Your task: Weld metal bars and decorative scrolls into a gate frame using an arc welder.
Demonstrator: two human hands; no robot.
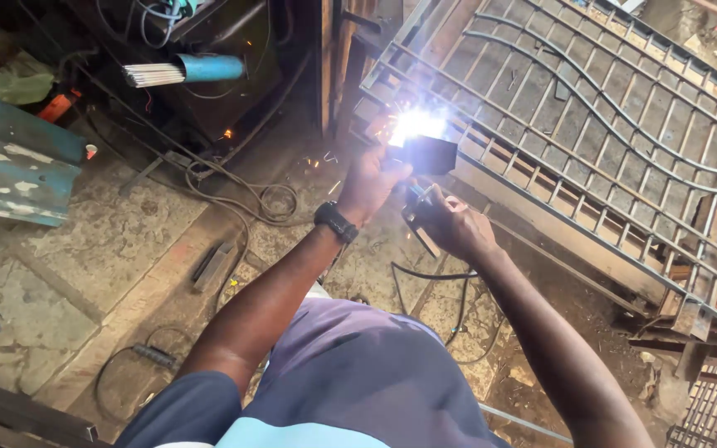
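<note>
— Watching the feed now: what's at the centre?

— A white welding flare [415,124], burning on the near left edge of a metal gate [591,124] that lies flat, right and far in the scene. I see straight flat bars crossed by wavy rods, all grey bare steel in a rectangular frame.

— And the hands?

— My left hand [371,182] is closed around a dark, boxy shield [429,155], held just beside the flare; a black watch [336,221] sits on that wrist. My right hand [450,222] is clenched on an electrode holder [419,217], its thin rod pointing up toward the glare. The tip is lost in the brightness.

— Further out?

— A black cable [425,278] hangs below the right hand and loops over a rough, cracked concrete floor [109,249]. More thin cables [234,178] snake left of the flare, with small orange sparks scattered near them.

— Any containers?

— One, far left: a blue tube [209,67] lying on its side, holding a bundle of pale welding rods [151,75] whose ends stick out leftward. Beside it, nearer, lies a chipped blue-painted panel [10,166].
</note>
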